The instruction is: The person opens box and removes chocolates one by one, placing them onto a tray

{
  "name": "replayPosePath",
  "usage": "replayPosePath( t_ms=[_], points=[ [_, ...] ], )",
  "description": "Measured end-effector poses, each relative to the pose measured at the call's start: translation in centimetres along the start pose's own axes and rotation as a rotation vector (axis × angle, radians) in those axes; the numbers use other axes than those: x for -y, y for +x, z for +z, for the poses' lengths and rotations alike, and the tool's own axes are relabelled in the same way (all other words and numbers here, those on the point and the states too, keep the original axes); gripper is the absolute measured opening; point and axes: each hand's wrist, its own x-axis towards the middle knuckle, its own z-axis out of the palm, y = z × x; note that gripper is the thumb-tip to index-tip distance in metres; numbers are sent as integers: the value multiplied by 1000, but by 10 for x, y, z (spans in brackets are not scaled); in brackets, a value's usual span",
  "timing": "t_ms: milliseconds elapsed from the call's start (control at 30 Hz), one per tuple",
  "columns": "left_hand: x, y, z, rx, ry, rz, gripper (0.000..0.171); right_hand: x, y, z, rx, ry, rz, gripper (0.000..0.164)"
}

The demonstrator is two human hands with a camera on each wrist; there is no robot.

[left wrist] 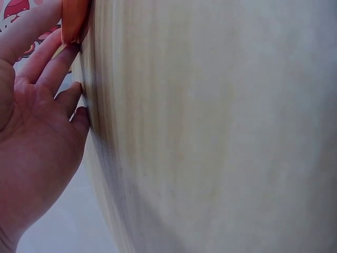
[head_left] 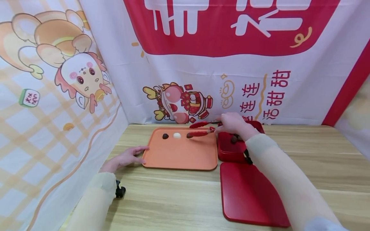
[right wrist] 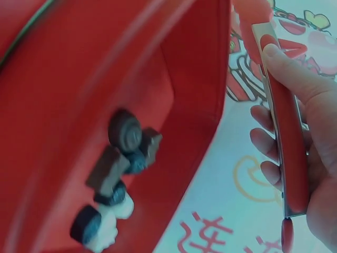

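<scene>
My right hand (head_left: 231,123) grips a pair of red-tipped tongs (right wrist: 287,142), thumb along one side and fingers curled round the other. In the head view the tongs' arms stand apart over the right part of the orange tray (head_left: 179,157), and the lower tip overlaps a brown chocolate (head_left: 189,135). To the left of that lie a white chocolate (head_left: 177,135) and a dark chocolate (head_left: 165,136) in a row. At the tray's left edge is my left hand (head_left: 127,157), its fingers extended and the fingertips right at the rim.
A red box (head_left: 228,155) beside the tray's right edge contains several brown, dark and white chocolates (right wrist: 108,171). Its flat red lid (head_left: 248,195) lies in front, partly under my right forearm. Behind the wooden table (head_left: 173,199) hangs a printed cloth (head_left: 190,73).
</scene>
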Motion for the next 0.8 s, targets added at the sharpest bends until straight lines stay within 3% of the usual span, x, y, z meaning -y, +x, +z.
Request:
replayPosePath(
  t_ms=[367, 800],
  points=[
    [-4, -1, 0, -15, -1, -14, 76, -20, -28, -30, -3, 151, 33, 74],
    [-6, -3, 3, -13, -14, -28, 78, -65, -73, -47, -52, 146, 79, 80]
  ],
)
